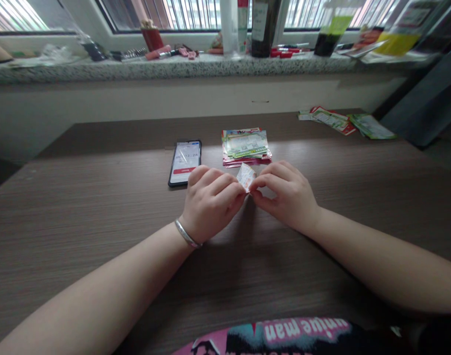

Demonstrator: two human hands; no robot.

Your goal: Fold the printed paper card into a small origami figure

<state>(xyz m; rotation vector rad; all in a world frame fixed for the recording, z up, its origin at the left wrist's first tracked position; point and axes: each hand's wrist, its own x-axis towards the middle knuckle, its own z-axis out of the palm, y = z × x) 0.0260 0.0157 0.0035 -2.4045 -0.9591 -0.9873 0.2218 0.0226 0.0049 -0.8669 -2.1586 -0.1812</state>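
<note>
Between my two hands is a small piece of printed paper (246, 176), folded to a point at its top. My left hand (215, 201) pinches its lower left edge, with the fingers curled and the thumb mostly hidden. On the other side, my right hand (284, 193) pinches the lower right edge between thumb and forefinger. Just beyond the paper lies a stack of printed colour sheets (246, 146). A phone (185, 161) with a timer on its screen lies behind my left hand, which partly covers its lower corner.
More printed sheets (334, 121) lie at the far right of the brown wooden table (99, 207). Behind it, a stone windowsill (195, 67) holds a dark bottle (264, 29), a container of yellow liquid (398, 42), a red pot (152, 38) and several pens.
</note>
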